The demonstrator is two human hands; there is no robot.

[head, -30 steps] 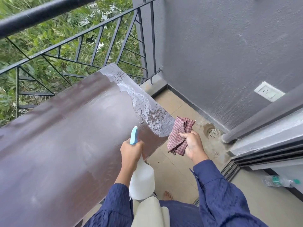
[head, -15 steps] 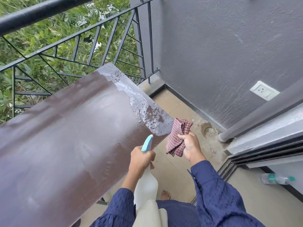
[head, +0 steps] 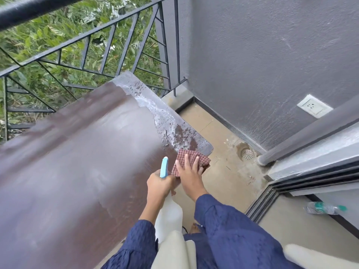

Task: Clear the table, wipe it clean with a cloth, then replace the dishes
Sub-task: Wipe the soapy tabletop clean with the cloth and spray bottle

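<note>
A long brown table [head: 81,171] fills the left and middle of the head view, with a wet, foamy strip [head: 167,121] along its right end. My right hand [head: 189,174] lies flat with straight fingers on a red checked cloth [head: 191,159], pressing it onto the table's near right corner. My left hand [head: 159,186] grips the neck of a white spray bottle [head: 168,216] with a light blue trigger [head: 164,167], held just beside the table edge. No dishes are in view.
A black metal railing [head: 93,41] runs behind the table with greenery beyond. A grey wall [head: 262,55] with a white socket [head: 314,107] stands on the right. A floor drain [head: 246,153], a sliding door track [head: 272,197] and a lying plastic bottle [head: 324,208] are on the floor.
My right hand has brought the cloth from the air down onto the table corner and flattened over it. My left hand with the spray bottle has drifted right, closer to the cloth.
</note>
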